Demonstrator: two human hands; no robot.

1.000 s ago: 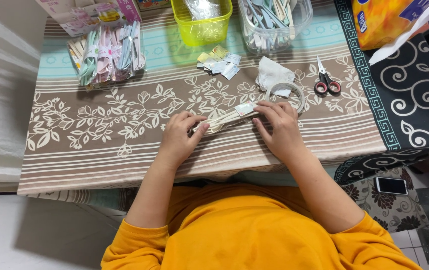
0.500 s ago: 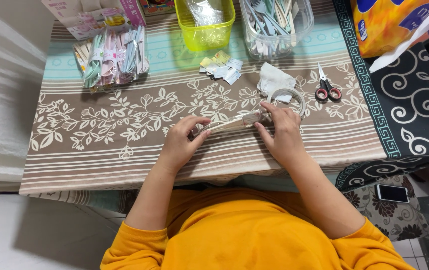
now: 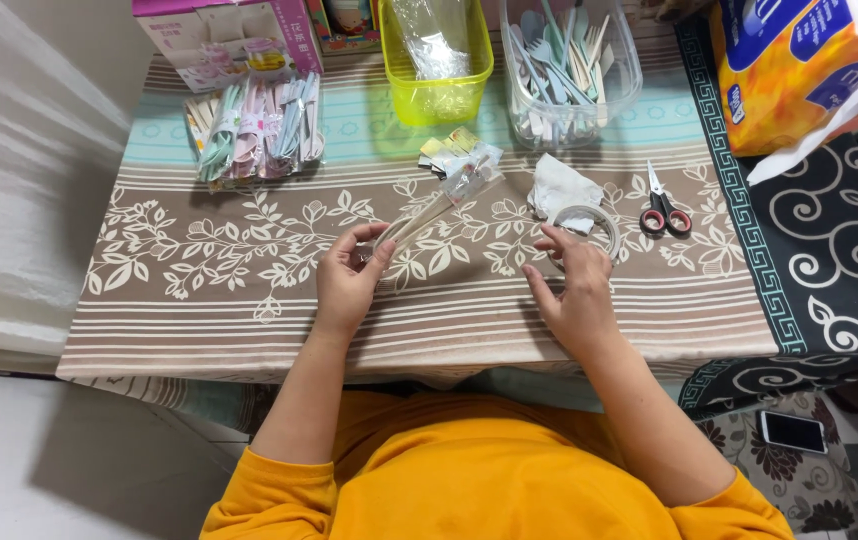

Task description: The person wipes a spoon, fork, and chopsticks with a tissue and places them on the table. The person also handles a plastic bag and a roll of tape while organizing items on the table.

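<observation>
gripping one end of a clear-wrapped cutlery pack point(image 3: 436, 207), the left hand point(image 3: 347, 282) holds it slanted above the patterned tablecloth point(image 3: 199, 290). this looks like the sealing step; next calls for tape. the right hand point(image 3: 574, 290), fingers loosely spread and holding nothing, hovers beside the tape roll point(image 3: 589, 222), scissors point(image 3: 662, 207) just beyond.

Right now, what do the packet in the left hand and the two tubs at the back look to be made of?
Packet in the left hand: thin clear plastic film, glossy and crinkled, contents showing through. Yellow-green tub: translucent rigid plastic, light glowing through its walls. Clear tub: transparent hard plastic, probably; the pastel utensils inside are plainly visible.
</observation>
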